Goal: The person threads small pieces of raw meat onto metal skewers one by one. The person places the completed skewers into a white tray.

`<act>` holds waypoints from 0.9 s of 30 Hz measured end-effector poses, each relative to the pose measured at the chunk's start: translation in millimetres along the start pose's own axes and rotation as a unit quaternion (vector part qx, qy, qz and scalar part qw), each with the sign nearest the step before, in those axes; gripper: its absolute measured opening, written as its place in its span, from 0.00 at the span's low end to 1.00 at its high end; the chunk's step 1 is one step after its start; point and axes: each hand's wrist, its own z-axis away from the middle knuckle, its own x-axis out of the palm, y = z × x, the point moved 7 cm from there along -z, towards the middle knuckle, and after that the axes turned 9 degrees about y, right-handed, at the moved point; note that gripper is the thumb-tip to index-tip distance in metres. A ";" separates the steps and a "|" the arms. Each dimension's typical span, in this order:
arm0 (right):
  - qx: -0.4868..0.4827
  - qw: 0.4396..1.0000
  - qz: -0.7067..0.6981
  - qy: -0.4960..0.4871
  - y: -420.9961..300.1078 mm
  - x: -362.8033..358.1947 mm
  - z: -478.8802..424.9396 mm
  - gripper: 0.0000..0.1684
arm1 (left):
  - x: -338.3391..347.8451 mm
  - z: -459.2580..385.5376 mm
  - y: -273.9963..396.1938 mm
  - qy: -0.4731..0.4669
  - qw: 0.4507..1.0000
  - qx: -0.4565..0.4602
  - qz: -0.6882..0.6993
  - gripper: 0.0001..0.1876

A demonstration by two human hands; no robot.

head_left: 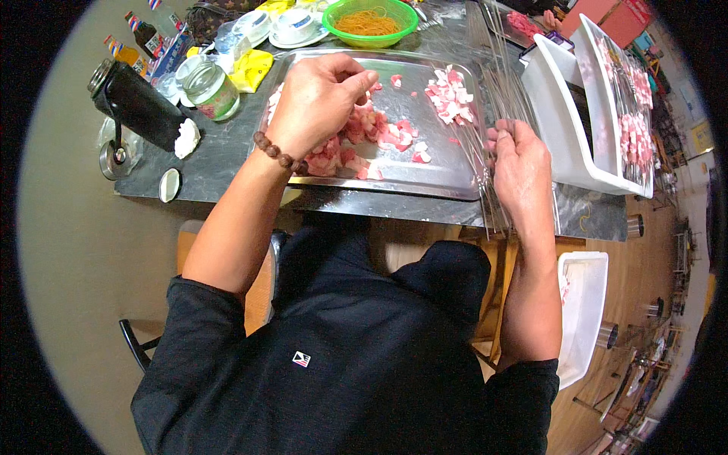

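My left hand (pixel 327 94), with a beaded bracelet at the wrist, is raised over the left part of a metal tray (pixel 443 185); its thumb and fingertips come together, and what they may hold is too small to tell. Raw meat pieces (pixel 369 128) lie beneath and beside it. At the tray's right edge my right hand (pixel 517 156) has its fingers bent at a bundle of thin metal skewers (pixel 506 91); whether it grips one cannot be told. Several skewers loaded with meat (pixel 449 94) rest in the tray's upper right, their bare ends pointing toward my right hand.
White plastic bins (pixel 554 131) stand at the right, one with loaded skewers (pixel 634 136). A green basket of noodle-like strands (pixel 369 40) is behind the tray. A black bottle (pixel 142 105), a glass jar (pixel 210 91) and a lid (pixel 169 185) are at the left. Another person's hand (pixel 551 21) shows far right.
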 end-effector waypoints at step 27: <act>0.211 0.945 -0.223 -0.112 33.8 -33.8 166.5 0.17 | 85.0 62.8 27.6 -0.153 0.879 0.356 -0.277 0.08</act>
